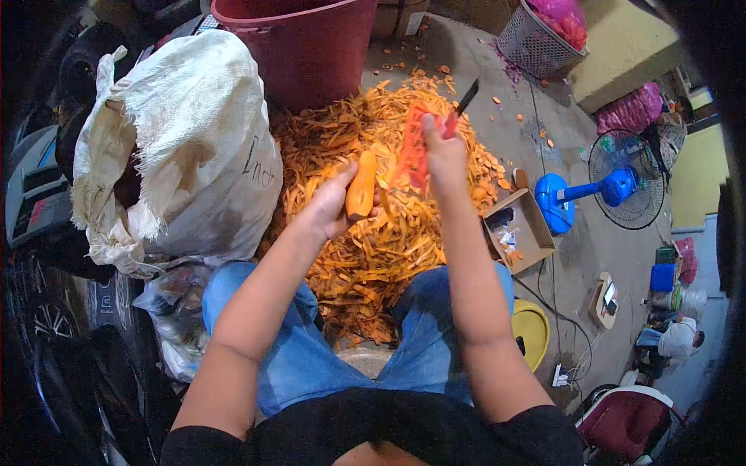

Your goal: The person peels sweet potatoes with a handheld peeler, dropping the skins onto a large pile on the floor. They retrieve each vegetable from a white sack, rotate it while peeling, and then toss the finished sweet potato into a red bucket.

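Note:
In my left hand point(334, 203) is a peeled carrot point(363, 186), held upright with the fingers wrapped round its lower part. My right hand point(446, 155) grips a red-handled cutting tool point(452, 123) whose narrow dark end points up and away. A red, smeared shape point(412, 151) shows beside that hand, to the right of the carrot; motion blur hides its exact form. Both hands are above a large heap of orange carrot peelings point(373, 260), which spreads between my legs and onto the floor beyond.
A white woven sack point(210, 116) stands left, with a maroon tub point(299, 58) behind the heap. To the right are a cardboard box point(524, 233), a blue fan point(602, 190), a yellow lid-like object point(531, 334) and cables. A grey basket point(536, 43) stands farther back; a person point(674, 338) is far right.

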A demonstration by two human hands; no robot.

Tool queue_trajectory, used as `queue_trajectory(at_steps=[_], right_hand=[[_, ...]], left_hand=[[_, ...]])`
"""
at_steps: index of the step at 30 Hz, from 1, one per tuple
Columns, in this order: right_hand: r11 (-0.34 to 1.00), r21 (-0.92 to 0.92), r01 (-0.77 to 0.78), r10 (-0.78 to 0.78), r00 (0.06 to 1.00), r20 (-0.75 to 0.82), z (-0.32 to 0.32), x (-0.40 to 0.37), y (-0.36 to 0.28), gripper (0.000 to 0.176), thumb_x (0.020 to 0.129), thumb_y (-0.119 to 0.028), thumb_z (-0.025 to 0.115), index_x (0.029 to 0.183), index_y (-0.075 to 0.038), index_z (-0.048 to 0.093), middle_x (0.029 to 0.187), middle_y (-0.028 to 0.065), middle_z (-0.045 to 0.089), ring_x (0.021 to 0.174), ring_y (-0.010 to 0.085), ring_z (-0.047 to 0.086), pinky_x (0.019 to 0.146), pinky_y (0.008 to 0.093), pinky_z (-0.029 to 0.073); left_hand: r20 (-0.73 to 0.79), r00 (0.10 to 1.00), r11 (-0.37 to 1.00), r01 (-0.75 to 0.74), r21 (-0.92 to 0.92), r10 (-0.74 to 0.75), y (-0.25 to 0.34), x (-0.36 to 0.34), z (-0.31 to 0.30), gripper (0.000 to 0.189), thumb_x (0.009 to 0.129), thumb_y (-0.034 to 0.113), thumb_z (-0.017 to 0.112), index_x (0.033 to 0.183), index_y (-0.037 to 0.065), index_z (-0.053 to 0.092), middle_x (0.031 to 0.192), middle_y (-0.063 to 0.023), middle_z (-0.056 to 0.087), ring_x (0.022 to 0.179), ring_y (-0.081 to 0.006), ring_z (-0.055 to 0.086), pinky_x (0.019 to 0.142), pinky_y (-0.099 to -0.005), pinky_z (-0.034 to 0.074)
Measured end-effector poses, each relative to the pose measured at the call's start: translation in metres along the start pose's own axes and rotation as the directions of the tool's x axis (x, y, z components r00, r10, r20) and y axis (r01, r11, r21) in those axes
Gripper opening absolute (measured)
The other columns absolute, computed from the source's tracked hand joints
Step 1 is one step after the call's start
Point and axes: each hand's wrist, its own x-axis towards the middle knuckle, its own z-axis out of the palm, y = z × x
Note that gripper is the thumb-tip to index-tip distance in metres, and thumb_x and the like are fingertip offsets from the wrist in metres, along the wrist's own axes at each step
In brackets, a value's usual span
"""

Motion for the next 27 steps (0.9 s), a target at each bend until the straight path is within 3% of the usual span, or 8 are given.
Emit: queue_trajectory(at_steps=[5,9,12,15,20,24,26,27], right_hand=[[0.979,0.095,-0.179,0.179,0.984,0.012,0.031,-0.034,0.029,0.031,0.077,-0.03,0.053,0.068,0.0,0.049,0.057,0.003,0.049,0.05,0.0105,0.041,0.049,0.0266,0.036],[0.989,-0.057,0.138,-0.141,0.989,-0.036,0.033,-0.047,0.0,0.024,0.081,-0.021,0.048,0.07,0.0,0.046,0.055,0.0033,0.045,0.051,0.0101,0.039,0.05,0.0266,0.035],[0.983,0.1,0.154,-0.152,0.988,-0.025,0.034,-0.047,0.005,0.026,0.081,-0.023,0.048,0.068,-0.001,0.044,0.052,0.0037,0.043,0.049,0.0113,0.037,0.048,0.0278,0.033],[0.975,-0.035,0.222,-0.222,0.975,-0.017,0.031,-0.049,0.001,0.029,0.081,-0.024,0.047,0.065,-0.001,0.042,0.051,0.0054,0.04,0.047,0.0139,0.035,0.045,0.0286,0.031],[0.934,-0.237,0.268,-0.296,0.951,-0.092,0.027,-0.046,-0.002,0.026,0.081,-0.022,0.047,0.066,-0.001,0.043,0.051,0.0093,0.042,0.046,0.0172,0.037,0.044,0.0301,0.031],[0.939,-0.298,0.173,-0.248,0.94,-0.235,0.015,-0.023,0.004,0.023,0.08,-0.019,0.045,0.07,0.001,0.047,0.053,0.0115,0.047,0.048,0.0195,0.044,0.047,0.0329,0.035],[0.89,-0.391,0.234,-0.383,0.849,-0.364,-0.009,0.007,0.022,0.023,0.079,-0.019,0.046,0.071,0.002,0.048,0.055,0.0113,0.05,0.049,0.0195,0.046,0.049,0.0326,0.036],[0.937,-0.348,0.015,-0.172,0.889,-0.423,-0.021,0.018,0.024,0.023,0.079,-0.019,0.047,0.069,0.002,0.048,0.055,0.0108,0.051,0.048,0.0191,0.045,0.05,0.0321,0.036]], left_hand=[[0.36,0.927,0.971,0.175,-0.164,-0.106,-0.01,0.01,-0.01,0.036,0.084,0.037,0.031,0.097,0.007,0.046,0.08,-0.0076,0.054,0.066,-0.0185,0.054,0.049,-0.0302,0.046],[0.257,0.962,0.955,0.163,-0.247,-0.098,-0.014,0.002,0.002,0.034,0.084,0.035,0.032,0.098,0.008,0.047,0.082,-0.0071,0.055,0.067,-0.0185,0.054,0.054,-0.0329,0.046],[0.167,0.983,0.953,0.121,-0.277,-0.076,-0.014,-0.003,0.01,0.034,0.084,0.034,0.032,0.099,0.009,0.047,0.085,-0.0066,0.056,0.068,-0.0184,0.055,0.057,-0.0344,0.047],[0.054,0.996,0.965,0.08,-0.251,-0.069,-0.012,-0.007,0.015,0.034,0.084,0.034,0.031,0.1,0.009,0.047,0.086,-0.0066,0.056,0.07,-0.0187,0.055,0.058,-0.0349,0.047],[0.239,0.967,0.995,0.095,-0.036,-0.084,-0.02,-0.002,0.003,0.036,0.085,0.035,0.03,0.1,0.007,0.045,0.084,-0.0077,0.056,0.068,-0.018,0.055,0.053,-0.0308,0.047],[0.175,0.972,0.988,0.157,-0.002,-0.155,-0.017,-0.016,0.013,0.039,0.085,0.038,0.028,0.1,0.005,0.044,0.079,-0.0084,0.056,0.064,-0.0174,0.055,0.051,-0.0282,0.047],[0.245,0.932,0.937,0.193,0.291,-0.268,-0.019,-0.025,0.01,0.042,0.085,0.039,0.028,0.099,0.004,0.044,0.076,-0.0086,0.055,0.062,-0.0164,0.055,0.051,-0.0267,0.046],[0.225,0.919,0.907,0.236,0.348,-0.325,-0.015,-0.043,0.025,0.041,0.085,0.039,0.029,0.1,0.003,0.044,0.076,-0.0083,0.054,0.061,-0.0154,0.054,0.052,-0.0259,0.046]])
